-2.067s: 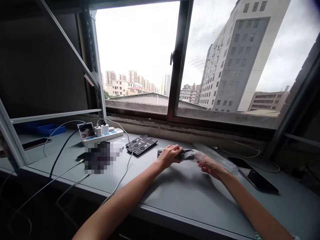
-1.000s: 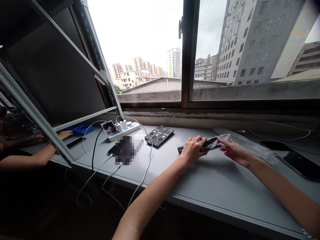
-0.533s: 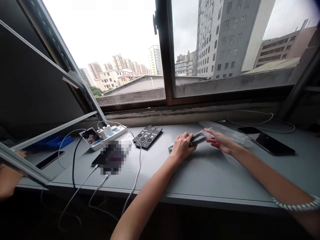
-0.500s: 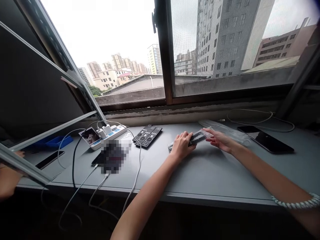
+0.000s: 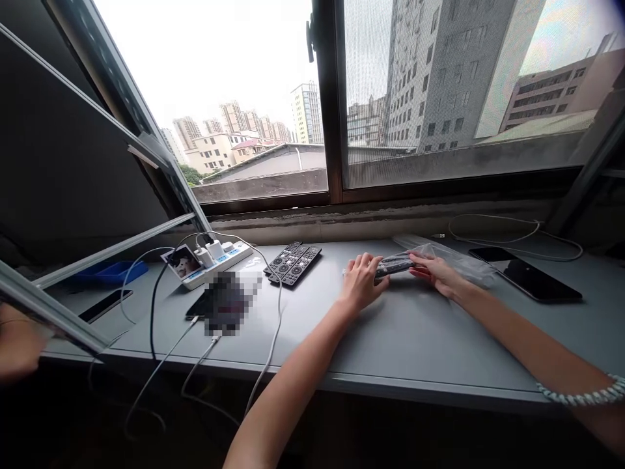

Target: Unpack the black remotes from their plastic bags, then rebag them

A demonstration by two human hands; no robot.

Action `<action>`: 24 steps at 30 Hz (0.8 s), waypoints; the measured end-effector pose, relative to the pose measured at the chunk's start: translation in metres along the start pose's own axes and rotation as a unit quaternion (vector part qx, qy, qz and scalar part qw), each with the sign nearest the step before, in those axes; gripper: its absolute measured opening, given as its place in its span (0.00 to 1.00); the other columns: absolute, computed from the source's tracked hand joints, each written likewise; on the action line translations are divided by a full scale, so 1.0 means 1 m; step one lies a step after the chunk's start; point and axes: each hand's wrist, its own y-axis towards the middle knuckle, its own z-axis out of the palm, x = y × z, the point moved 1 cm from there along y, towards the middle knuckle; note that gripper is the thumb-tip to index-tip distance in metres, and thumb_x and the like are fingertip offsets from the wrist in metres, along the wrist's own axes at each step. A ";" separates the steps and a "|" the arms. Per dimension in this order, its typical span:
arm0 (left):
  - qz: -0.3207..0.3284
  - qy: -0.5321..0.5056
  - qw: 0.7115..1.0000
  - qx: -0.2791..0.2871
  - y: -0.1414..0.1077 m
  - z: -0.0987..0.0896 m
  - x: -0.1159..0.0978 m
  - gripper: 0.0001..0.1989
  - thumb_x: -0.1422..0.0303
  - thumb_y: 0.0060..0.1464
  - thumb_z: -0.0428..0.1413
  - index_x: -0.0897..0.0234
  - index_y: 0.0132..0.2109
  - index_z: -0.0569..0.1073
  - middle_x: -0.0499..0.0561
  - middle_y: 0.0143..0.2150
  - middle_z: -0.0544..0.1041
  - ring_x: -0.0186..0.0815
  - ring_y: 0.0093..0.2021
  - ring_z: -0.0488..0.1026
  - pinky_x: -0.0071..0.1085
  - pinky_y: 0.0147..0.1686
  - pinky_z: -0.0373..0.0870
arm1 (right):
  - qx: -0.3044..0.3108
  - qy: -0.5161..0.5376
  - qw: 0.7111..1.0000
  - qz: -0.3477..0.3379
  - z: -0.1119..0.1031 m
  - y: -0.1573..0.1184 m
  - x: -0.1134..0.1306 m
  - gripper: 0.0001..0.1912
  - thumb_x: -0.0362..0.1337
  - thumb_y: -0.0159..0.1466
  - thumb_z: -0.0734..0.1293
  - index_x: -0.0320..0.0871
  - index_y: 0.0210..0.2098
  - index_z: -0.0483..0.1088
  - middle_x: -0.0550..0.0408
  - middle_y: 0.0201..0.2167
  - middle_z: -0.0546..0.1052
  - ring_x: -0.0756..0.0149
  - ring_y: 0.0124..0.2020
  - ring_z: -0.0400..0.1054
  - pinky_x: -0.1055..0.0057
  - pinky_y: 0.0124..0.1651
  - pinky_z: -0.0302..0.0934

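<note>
A dark remote control [image 5: 394,265], with what looks like clear film around part of it, lies sideways between my hands just over the desk. My left hand [image 5: 359,279] is closed over its left end, thumb on the near side. At the other end, my right hand [image 5: 433,271] pinches it or its wrapping; the fingertips partly hide which. Clear plastic bags [image 5: 466,264] lie crumpled behind and beside my right hand. Several black remote controls [image 5: 295,262] rest side by side on the desk, left of my left hand.
A white power strip [image 5: 224,262] with plugs stands at the left, near a charging phone [image 5: 198,305] and a blurred patch. White cables cross the desk edge. A black phone [image 5: 530,277] lies at right. Another person's arm [image 5: 17,345] shows beyond the metal frame [image 5: 122,244].
The view has shifted slightly, so the scene sits a little to the right. The remote control has turned, and its buttons show more plainly. My right hand has closed in nearer to its end.
</note>
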 end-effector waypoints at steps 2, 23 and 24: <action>0.006 -0.002 1.000 -0.002 0.000 0.001 -0.001 0.17 0.62 0.58 0.51 0.60 0.53 0.63 0.51 0.47 0.67 0.40 0.49 0.64 0.37 0.51 0.60 | 0.005 0.005 1.000 -0.028 0.000 0.002 -0.005 0.09 0.24 0.57 0.66 0.43 0.33 0.71 0.57 0.30 0.76 0.73 0.26 0.72 0.82 0.30 0.71; -0.088 -0.097 0.980 0.150 0.003 0.036 0.037 0.31 0.50 0.62 0.34 0.61 0.66 0.48 0.54 0.68 0.44 0.44 0.67 0.33 0.45 0.65 0.35 | -0.129 -0.473 0.829 -0.268 -0.012 0.018 0.004 0.17 0.39 0.54 0.64 0.46 0.43 0.71 0.49 0.45 0.73 0.58 0.37 0.72 0.66 0.30 0.68; -0.091 -0.106 0.978 0.154 0.005 0.036 0.040 0.31 0.50 0.61 0.33 0.61 0.66 0.48 0.54 0.68 0.43 0.44 0.67 0.32 0.45 0.65 0.33 | -0.157 -0.521 0.789 -0.285 -0.015 0.020 0.008 0.16 0.39 0.54 0.63 0.46 0.42 0.72 0.50 0.45 0.73 0.57 0.38 0.71 0.65 0.33 0.67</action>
